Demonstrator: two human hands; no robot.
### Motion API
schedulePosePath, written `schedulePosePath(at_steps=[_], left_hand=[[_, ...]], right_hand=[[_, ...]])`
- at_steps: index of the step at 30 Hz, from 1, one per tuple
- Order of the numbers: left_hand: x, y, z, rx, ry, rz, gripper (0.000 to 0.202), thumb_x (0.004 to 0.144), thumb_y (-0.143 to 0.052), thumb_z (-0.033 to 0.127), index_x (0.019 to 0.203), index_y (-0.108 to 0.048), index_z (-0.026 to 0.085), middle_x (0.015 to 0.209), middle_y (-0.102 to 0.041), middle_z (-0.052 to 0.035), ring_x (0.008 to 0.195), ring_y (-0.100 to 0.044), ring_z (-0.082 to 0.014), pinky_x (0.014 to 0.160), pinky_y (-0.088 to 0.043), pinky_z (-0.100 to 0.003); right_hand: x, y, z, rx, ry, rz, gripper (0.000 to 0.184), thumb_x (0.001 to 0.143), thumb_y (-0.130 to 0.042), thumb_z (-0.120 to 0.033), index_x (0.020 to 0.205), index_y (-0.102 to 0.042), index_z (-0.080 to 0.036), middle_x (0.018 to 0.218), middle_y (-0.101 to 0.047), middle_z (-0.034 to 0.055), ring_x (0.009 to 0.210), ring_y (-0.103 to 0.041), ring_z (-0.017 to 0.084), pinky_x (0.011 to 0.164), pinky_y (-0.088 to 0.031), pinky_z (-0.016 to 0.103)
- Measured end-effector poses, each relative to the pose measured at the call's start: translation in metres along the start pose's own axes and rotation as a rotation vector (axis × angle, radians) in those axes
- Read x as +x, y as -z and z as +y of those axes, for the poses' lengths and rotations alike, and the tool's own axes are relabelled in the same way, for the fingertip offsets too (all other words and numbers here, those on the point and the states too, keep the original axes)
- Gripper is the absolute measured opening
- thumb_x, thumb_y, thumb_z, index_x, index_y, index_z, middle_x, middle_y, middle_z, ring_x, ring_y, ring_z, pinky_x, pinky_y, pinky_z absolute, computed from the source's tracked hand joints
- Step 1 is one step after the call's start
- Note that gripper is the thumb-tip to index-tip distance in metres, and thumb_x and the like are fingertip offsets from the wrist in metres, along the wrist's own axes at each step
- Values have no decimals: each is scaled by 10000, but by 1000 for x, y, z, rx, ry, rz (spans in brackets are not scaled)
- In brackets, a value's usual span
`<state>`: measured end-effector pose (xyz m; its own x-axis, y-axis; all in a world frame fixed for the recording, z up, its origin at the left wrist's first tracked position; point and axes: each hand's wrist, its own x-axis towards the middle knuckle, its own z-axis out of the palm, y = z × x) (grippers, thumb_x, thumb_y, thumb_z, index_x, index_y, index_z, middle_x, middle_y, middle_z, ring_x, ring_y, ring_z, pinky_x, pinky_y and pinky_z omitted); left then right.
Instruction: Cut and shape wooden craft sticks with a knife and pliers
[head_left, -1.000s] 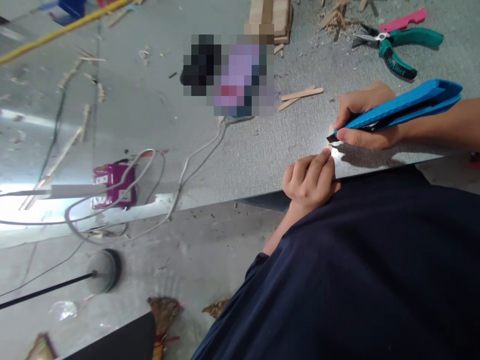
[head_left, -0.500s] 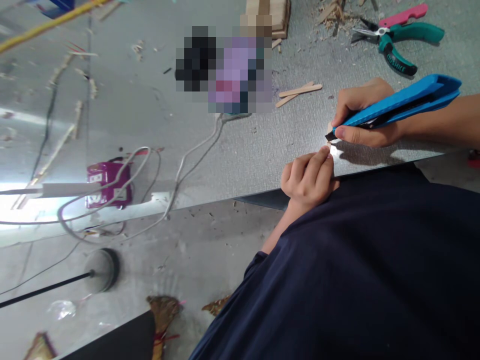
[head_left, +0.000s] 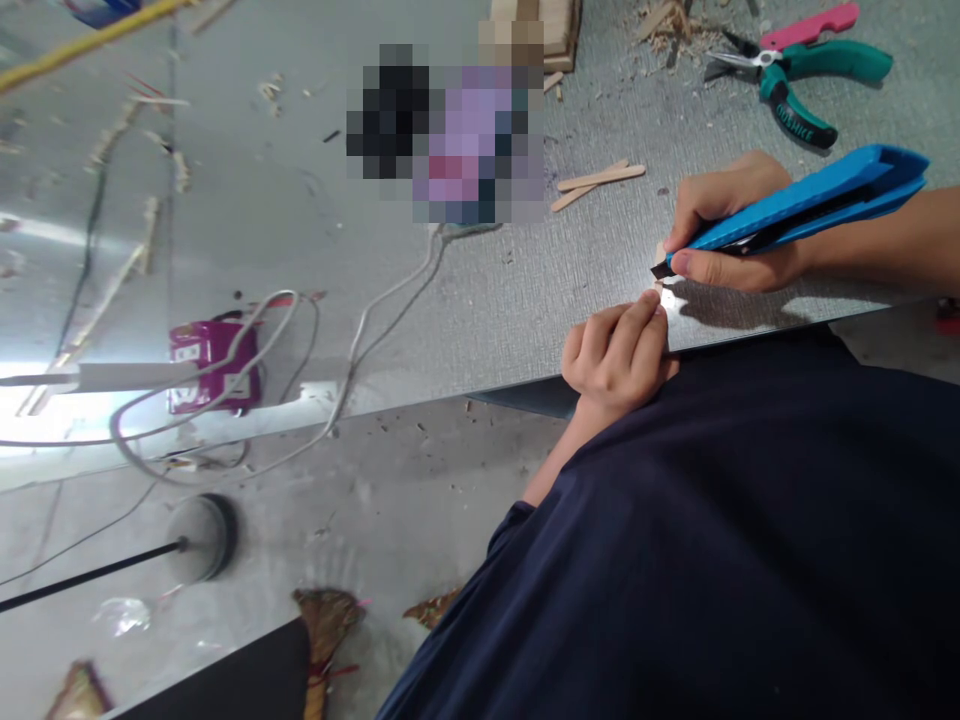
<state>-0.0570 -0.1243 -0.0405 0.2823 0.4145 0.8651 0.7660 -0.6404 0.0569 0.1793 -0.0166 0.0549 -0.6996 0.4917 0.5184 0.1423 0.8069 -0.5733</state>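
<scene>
My right hand (head_left: 724,225) is closed around a blue utility knife (head_left: 817,205), which slants down to the left with its dark blade over a small wooden craft stick (head_left: 659,251). The blade tip appears to touch the stick. Just below it, my left hand (head_left: 616,352) has its fingers curled, and a fingertip pins the stick's near end to the tabletop close to the edge. Much of the stick is hidden by the fingers and the blade. Two loose craft sticks (head_left: 600,180) lie crossed a little to the upper left.
Green-handled pliers (head_left: 799,80) and a pink-handled tool (head_left: 814,25) lie at the upper right near wood shavings (head_left: 671,30). Stacked wood pieces (head_left: 559,35) sit at the back. A white cable (head_left: 360,345) runs past a purple box (head_left: 217,367) on the left.
Both hands, the knife and the stick keep nearly the same place. The view has shifted very slightly, so the things on the left sit a bit further left and higher.
</scene>
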Motion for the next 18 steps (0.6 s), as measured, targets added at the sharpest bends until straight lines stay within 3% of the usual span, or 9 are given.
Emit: schedulePosePath(at_steps=[5,9,12,15,18], left_hand=[[2,-1,1,15,2,1,530,1181,-544,698,1260,-863,283,1137,-949,-98,895,-811,-296,744,-479,-448],[1,-1,1,15,0,18,476,1191,-546,634,1252,-856,278,1149,-949,-94,903,-806,-290,740,-479,-453],[3,0,1,40,-21,20,447,1199,-529,580,1254,-853,278,1136,-951,-86,898,-803,-285,742,-483,-454],[7,1,0,29,-39,14,435,1202,-545,573,1261,-852,270,1141,-951,-87,886,-802,-281,735,-471,-450],[12,2,0,17,-53,37,412,1206,-568,552,1218,-848,252,1115,-952,-84,852,-794,-268,715,-459,-445]], right_hand=[[0,2,-2,-75,-26,-27,248,1145,-642,-397,1005,-713,-205,911,-782,-32,755,-685,126,682,-434,241],[0,4,-3,-75,-43,-25,207,1140,-648,-367,1015,-692,-208,955,-785,-20,802,-709,138,699,-458,249],[1,3,-3,-54,25,-27,152,1123,-669,-318,1004,-666,-225,894,-760,-49,756,-693,114,700,-469,235],[5,3,-4,-39,131,-114,101,1104,-655,-250,1013,-612,-238,885,-760,-73,770,-727,99,708,-484,207],[11,3,-4,-17,117,-153,113,1054,-633,-237,963,-566,-237,856,-716,-67,751,-695,106,691,-454,218]])
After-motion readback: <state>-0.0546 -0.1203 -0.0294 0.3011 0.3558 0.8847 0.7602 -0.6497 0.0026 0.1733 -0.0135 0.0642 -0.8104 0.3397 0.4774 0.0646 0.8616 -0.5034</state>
